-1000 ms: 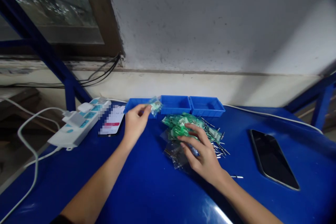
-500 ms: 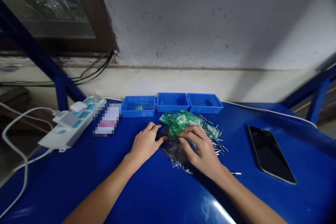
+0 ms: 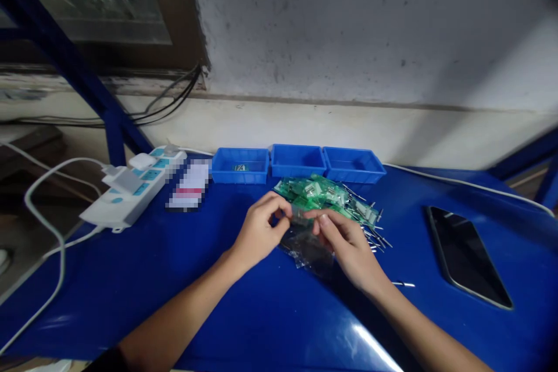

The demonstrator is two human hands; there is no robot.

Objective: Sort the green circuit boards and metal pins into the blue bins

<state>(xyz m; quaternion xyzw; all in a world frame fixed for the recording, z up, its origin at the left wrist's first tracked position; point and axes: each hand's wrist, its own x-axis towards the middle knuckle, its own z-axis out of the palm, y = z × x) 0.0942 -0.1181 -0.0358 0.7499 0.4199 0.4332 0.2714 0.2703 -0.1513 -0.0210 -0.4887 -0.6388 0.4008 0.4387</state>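
My left hand (image 3: 264,225) is closed in a pinch on the edge of a small clear plastic bag (image 3: 299,215). On the bag's other side, my right hand (image 3: 346,238) has its thumb pressed to its fingers, with the index fingertip at the bag. Whatever the bag contains is too blurred to make out. Just behind my hands lies a heap of green plastic packets (image 3: 320,190) with pale pieces in them. Thin metal rods (image 3: 379,236) stick out on the heap's right side. Below my fingers, more clear plastic wrap (image 3: 307,250) lies on the blue table (image 3: 270,314).
Three blue bins stand in a row at the back: a left bin (image 3: 239,177) with a small packet inside, a middle bin (image 3: 297,168) and a right bin (image 3: 355,174). A black phone (image 3: 468,256) lies right, one loose rod (image 3: 403,284) nearer. A white power strip (image 3: 126,203) sits left.
My hands have lifted slightly off the pile and drawn closer to each other. The small clear bag now shows between them, and the left fingers have closed. The whole view has shifted a little.
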